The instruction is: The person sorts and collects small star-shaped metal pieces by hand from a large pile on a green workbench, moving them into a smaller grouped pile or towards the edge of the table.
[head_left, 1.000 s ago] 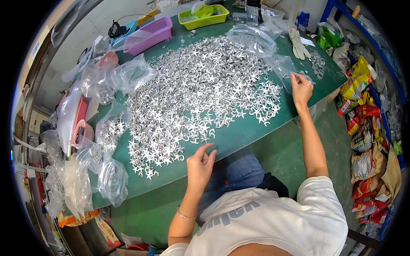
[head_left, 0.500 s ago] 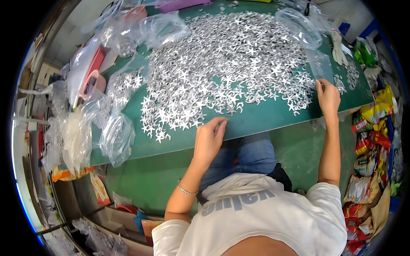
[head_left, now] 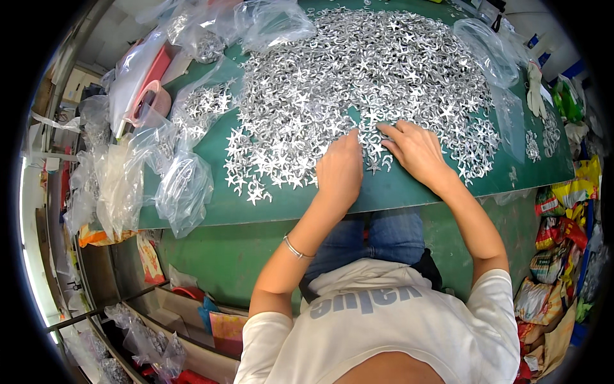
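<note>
Silver star-shaped pieces (head_left: 377, 77) are heaped on the green table (head_left: 400, 187). At their near side, the fingers of the right hand (head_left: 419, 152) are parted; those of the left hand (head_left: 341, 168) are drawn together, and whether anything is gripped cannot be told. Loose pieces could be swept off the near edge by a dragged wrist, or snagged together by their tips.

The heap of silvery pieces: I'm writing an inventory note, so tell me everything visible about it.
The heap spreads loosely across the green tabletop, thinning toward the near edge. Its small silvery pieces look metallic; some are starfish-shaped, others curved. A clear bag borders its far right. Grips of the left hand and right hand are at its near side, seemingly touching pieces.
</note>
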Demonstrator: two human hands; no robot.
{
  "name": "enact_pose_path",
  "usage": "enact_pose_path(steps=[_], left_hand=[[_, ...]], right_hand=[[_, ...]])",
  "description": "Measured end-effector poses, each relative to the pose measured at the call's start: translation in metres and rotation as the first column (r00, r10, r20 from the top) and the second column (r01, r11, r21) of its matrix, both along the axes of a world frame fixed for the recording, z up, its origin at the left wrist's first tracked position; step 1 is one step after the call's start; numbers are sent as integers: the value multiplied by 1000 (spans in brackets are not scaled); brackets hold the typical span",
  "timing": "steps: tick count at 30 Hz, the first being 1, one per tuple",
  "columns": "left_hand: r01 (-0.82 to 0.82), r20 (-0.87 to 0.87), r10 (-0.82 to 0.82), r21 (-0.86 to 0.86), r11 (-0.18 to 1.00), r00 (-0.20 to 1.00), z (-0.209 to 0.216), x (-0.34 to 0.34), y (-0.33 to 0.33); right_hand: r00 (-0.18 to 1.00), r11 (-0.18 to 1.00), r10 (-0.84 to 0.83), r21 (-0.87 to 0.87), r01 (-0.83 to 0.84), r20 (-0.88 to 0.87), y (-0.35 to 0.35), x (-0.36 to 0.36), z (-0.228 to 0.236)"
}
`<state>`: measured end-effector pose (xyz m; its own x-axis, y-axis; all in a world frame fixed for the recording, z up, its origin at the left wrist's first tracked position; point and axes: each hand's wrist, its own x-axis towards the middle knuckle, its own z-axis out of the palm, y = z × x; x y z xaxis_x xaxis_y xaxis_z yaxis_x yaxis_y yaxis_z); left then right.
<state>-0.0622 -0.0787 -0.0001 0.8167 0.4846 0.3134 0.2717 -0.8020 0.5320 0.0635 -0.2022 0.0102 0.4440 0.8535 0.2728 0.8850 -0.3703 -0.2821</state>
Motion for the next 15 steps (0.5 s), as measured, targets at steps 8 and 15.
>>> enact_pose_path(steps=[8, 15], left_hand=[[79, -107, -80, -9, 997, 991, 1, -16, 10], [163, 137, -99, -613, 773, 986, 1, -5, 36]], right_hand=[[969, 998, -55, 0, 57, -242, -46, 18, 10], [796, 978, -58, 125, 166, -602, -34, 2, 16]])
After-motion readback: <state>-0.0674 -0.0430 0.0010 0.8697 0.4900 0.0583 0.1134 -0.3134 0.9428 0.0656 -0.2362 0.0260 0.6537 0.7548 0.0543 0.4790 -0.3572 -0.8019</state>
